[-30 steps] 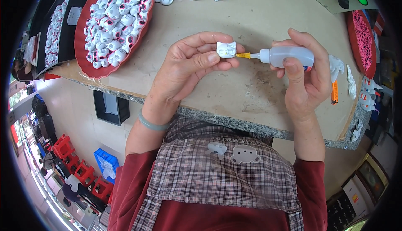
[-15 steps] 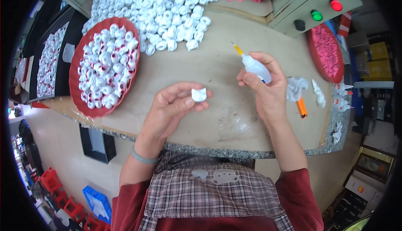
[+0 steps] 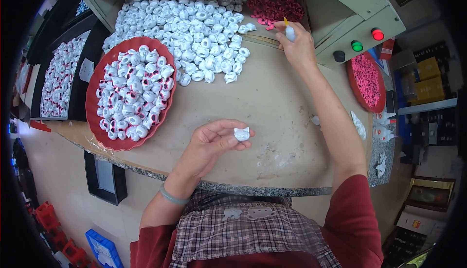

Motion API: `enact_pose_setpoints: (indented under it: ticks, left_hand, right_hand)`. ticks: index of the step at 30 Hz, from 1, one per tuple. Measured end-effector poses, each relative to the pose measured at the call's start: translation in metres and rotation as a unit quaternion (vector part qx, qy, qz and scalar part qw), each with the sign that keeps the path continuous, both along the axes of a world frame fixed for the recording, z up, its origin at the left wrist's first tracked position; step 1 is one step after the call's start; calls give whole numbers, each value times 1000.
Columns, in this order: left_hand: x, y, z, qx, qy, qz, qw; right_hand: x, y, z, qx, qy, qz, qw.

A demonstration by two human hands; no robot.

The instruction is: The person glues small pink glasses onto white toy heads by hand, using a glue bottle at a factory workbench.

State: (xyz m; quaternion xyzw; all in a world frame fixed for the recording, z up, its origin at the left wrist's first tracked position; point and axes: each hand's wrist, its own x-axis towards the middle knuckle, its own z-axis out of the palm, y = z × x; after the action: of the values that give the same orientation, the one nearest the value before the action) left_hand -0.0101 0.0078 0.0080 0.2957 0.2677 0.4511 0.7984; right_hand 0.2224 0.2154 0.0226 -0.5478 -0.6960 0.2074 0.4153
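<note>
The left hand (image 3: 210, 144) hovers over the near part of the tabletop (image 3: 272, 107), palm up and half curled. Its thumb and forefinger pinch 1 small white cat-head piece (image 3: 242, 133) at the fingertips, while the other fingers fold loosely under it. The piece sits upright in the pinch, clear of the tabletop, with its 2 little ears pointing up.

The right hand (image 3: 296, 44) is stretched far forward to the back edge of the tabletop. It is closed around a small squeeze bottle (image 3: 289, 32), whose yellow nozzle pokes up above the fingers. The hand's fingertips rest at the near edge of a heap of red pieces (image 3: 275, 3); whether they touch any of them cannot be told.

Between the 2 hands, a loose pile of white pieces (image 3: 194, 25) spreads over the far left of the tabletop. Just beside it, to the left, a red round tray (image 3: 95, 122) holds more white pieces marked with red. A second red tray (image 3: 366, 79) filled with pink pieces lies to the right, well apart from the left hand. Behind the right hand stands a grey control box (image 3: 360, 22) with 1 red, 1 green and 1 black button.
</note>
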Motion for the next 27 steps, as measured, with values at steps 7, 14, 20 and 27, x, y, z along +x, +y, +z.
enact_pose_setpoints:
  ticks: [7, 14, 20, 27]
  left_hand:
    - [-2, -1, -2, 13, 2, -19, 1000]
    - [-1, -1, -4, 11, -10, -13, 1000]
    - [-2, 0, -4, 15, -7, -15, 1000]
    - [-2, -2, -4, 17, -3, -15, 1000]
  right_hand:
    - [-28, 33, 1, 61, -253, -102, 960]
    - [-21, 52, 4, 32, -352, -104, 930]
    - [-3, 70, -8, 84, -365, -72, 925]
    - [11, 83, -11, 133, -294, -63, 944]
